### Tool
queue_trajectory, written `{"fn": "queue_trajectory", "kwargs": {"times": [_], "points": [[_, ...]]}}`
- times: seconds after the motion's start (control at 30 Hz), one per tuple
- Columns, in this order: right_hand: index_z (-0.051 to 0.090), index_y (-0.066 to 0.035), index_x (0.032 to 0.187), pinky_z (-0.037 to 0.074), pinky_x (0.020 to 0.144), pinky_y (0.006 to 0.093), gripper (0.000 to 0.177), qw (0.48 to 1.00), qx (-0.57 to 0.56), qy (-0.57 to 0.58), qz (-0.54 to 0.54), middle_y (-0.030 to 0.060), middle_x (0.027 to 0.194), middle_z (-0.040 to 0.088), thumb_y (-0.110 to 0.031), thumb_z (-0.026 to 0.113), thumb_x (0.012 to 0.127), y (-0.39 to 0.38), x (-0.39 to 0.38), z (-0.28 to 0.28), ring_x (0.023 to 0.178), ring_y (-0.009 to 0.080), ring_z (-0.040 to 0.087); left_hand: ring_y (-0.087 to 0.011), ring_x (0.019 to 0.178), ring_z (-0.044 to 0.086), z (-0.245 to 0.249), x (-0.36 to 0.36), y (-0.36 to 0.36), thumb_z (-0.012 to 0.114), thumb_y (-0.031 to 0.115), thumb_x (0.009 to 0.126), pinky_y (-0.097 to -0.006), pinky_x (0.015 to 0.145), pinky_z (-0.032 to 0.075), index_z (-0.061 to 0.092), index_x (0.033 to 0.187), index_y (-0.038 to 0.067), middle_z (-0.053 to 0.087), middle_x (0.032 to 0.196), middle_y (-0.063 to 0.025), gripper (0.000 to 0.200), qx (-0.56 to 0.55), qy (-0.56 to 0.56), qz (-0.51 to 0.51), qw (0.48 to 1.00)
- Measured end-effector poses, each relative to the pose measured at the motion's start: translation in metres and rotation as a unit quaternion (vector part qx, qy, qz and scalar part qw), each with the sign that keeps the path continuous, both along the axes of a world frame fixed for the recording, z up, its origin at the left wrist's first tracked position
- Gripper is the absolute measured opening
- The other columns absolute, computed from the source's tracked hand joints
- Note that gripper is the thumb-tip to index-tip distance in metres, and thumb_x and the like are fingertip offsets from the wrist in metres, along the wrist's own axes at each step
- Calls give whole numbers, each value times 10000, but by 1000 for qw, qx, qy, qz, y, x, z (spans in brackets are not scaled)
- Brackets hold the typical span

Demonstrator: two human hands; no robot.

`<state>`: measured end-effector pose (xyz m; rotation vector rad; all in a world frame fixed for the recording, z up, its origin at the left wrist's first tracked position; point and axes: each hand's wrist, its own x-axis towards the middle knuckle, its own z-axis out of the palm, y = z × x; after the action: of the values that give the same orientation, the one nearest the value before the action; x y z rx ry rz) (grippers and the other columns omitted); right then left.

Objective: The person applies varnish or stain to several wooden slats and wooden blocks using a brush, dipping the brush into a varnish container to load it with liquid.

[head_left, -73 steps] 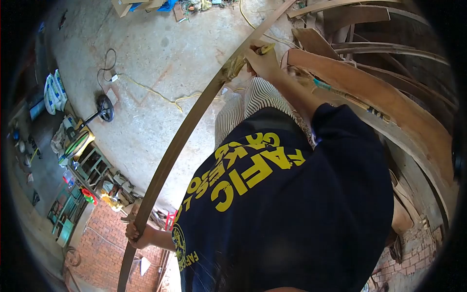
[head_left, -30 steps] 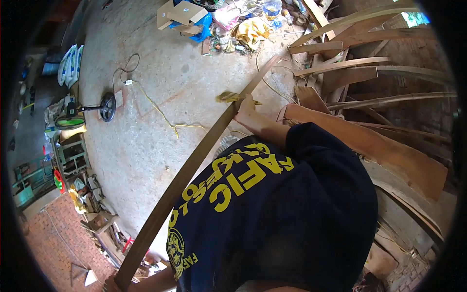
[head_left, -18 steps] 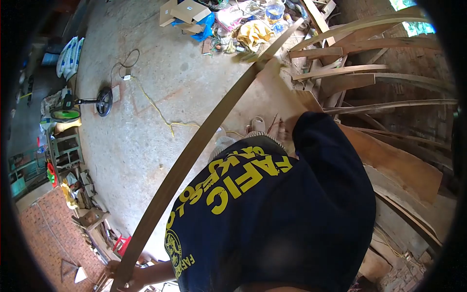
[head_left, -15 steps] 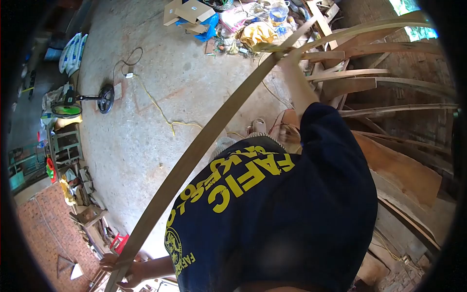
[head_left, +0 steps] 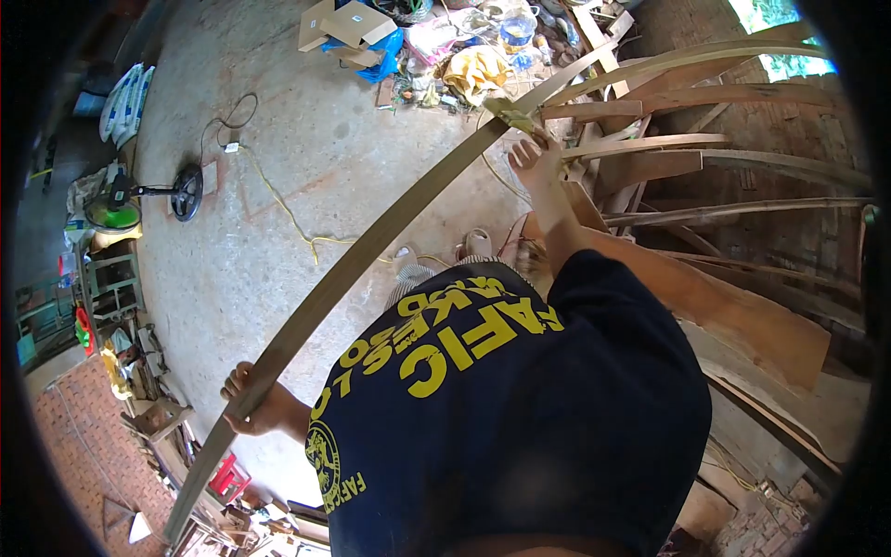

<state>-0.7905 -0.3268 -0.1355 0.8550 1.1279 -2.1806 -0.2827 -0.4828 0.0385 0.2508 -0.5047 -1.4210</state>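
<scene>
A long curved wooden strip point(head_left: 371, 251) runs from the lower left up to the top right, across my front. My left hand point(head_left: 249, 406) grips its lower part, fingers wrapped round the edge. My right hand point(head_left: 534, 153) reaches forward to the strip's upper part and holds a small yellowish pad point(head_left: 507, 110) against the wood. My dark shirt with yellow lettering point(head_left: 483, 408) fills the lower middle and hides part of the strip's near side. My sandalled feet point(head_left: 471, 245) stand on the concrete floor below the strip.
Many bent wooden ribs and planks point(head_left: 705, 158) are stacked at the right. A pile of boxes, cloth and litter point(head_left: 436, 46) lies at the top. A yellow cable point(head_left: 288, 209) crosses the floor near a green fan point(head_left: 116, 209). Stools and clutter line the brick wall at the left.
My left hand has slid higher up the strip, further into view. My right hand with the pad has drawn back a little along the strip's upper part.
</scene>
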Motion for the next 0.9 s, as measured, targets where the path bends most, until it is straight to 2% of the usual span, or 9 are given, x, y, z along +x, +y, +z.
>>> {"fn": "queue_trajectory", "kwargs": {"times": [0.1, 0.3, 0.37, 0.5, 0.57, 0.67, 0.77, 0.83, 0.9], "points": [[522, -73, 990, 440, 834, 410, 260, 998, -22, 64, 8, 79, 939, 573, -289, 436, 874, 14, 14, -23, 883, 246, 555, -349, 990, 522, 5, -7, -1, 588, 278, 699, -567, 967, 330, 532, 988, -48, 555, 996, -205, 439, 101, -58, 174, 978], [556, -41, 992, 499, 628, 258, 195, 925, 122, 347, 94, 55, 814, 593, -203, 564, 884, 39, 1, -1, 695, 141, 597, -399, 1090, 482, 3, 27, -17, 568, 244, 699, -664, 983, 256, 528, 1004, -21, 525, 1109, -230, 405, 89, 15, 288, 953], [559, -32, 968, 485, 564, 234, 201, 766, 324, 505, 232, 35, 722, 589, -221, 550, 899, 41, 4, 19, 631, 109, 594, -396, 1142, 447, -4, 32, -16, 550, 284, 745, -691, 975, 236, 481, 1124, 34, 452, 1220, -238, 460, 89, -20, 278, 956], [584, -19, 829, 452, 520, 214, 227, 589, 302, 662, 352, 45, 665, 593, -224, 530, 911, 6, 55, 59, 570, 75, 550, -365, 1113, 479, -23, 34, -17, 347, 501, 902, -619, 993, 306, 325, 1319, 112, 415, 1258, -211, 570, 122, -195, 278, 933], [584, -20, 785, 437, 509, 217, 226, 669, 123, 608, 409, 38, 662, 585, -181, 503, 921, -14, 125, 80, 563, 75, 532, -344, 1087, 495, -27, 40, -16, 371, 504, 895, -568, 990, 346, 353, 1295, 118, 472, 1201, -193, 556, 126, -181, 259, 940], [565, -9, 807, 453, 558, 251, 109, 585, -40, 672, 453, 58, 724, 586, -103, 589, 857, -36, 183, 98, 634, 114, 562, -327, 1047, 514, -34, 48, -15, 428, 470, 888, -533, 971, 378, 440, 1196, 115, 517, 1145, -183, 471, 145, -113, 228, 956], [584, -1, 777, 455, 462, 238, 263, 698, -180, 455, 523, 47, 669, 579, -199, 497, 927, -47, 185, 95, 542, 101, 575, -322, 1027, 520, -40, 53, -10, 443, 474, 880, -518, 963, 384, 478, 1152, 113, 526, 1128, -180, 453, 171, -89, 229, 954], [586, 0, 840, 479, 475, 236, 228, 768, -61, 404, 494, 58, 704, 597, -196, 505, 923, -43, 131, 59, 554, 110, 588, -319, 1011, 526, -45, 57, -5, 459, 482, 869, -506, 953, 389, 507, 1116, 122, 543, 1098, -180, 439, 163, -61, 192, 966], [587, -7, 890, 520, 514, 243, 224, 726, 163, 488, 455, 73, 750, 629, -211, 500, 924, -31, 68, 38, 576, 125, 609, -318, 1009, 528, -45, 52, -5, 469, 482, 864, -504, 953, 388, 515, 1103, 126, 550, 1086, -181, 431, 185, -65, 214, 957]]}}
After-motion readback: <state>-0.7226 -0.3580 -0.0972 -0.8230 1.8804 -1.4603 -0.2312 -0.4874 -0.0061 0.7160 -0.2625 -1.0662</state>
